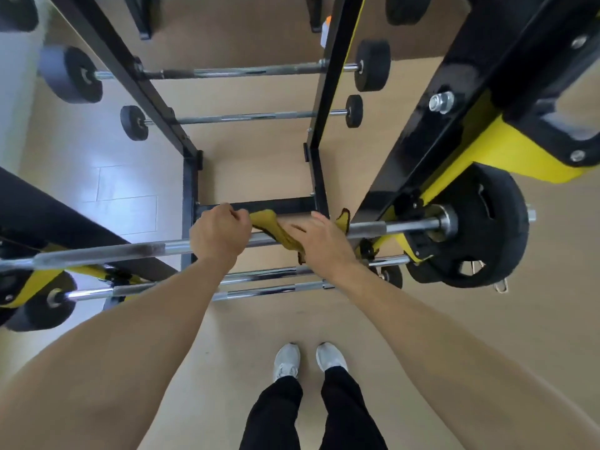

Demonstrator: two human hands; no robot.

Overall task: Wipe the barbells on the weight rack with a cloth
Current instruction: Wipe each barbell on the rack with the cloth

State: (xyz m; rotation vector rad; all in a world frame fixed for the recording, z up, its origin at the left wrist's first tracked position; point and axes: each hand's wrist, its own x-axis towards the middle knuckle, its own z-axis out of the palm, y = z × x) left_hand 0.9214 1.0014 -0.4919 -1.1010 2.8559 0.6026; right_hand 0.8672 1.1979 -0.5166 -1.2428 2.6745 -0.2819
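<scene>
At the frame's centre, the left hand (220, 233) curls its grip around the top barbell (130, 251) and pinches one end of the yellow cloth (276, 230). The right hand (319, 240) lies on the cloth with fingers fairly straight — pressing it to the bar. 2 smaller barbells (240, 117) rest on the black rack (319, 125) in the upper half — another (266, 289) lies lower.

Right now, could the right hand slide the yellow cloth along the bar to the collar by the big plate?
Probably yes: the right hand rests on the cloth, and the bar runs bare to the collar, though the black upright stands close.
</scene>
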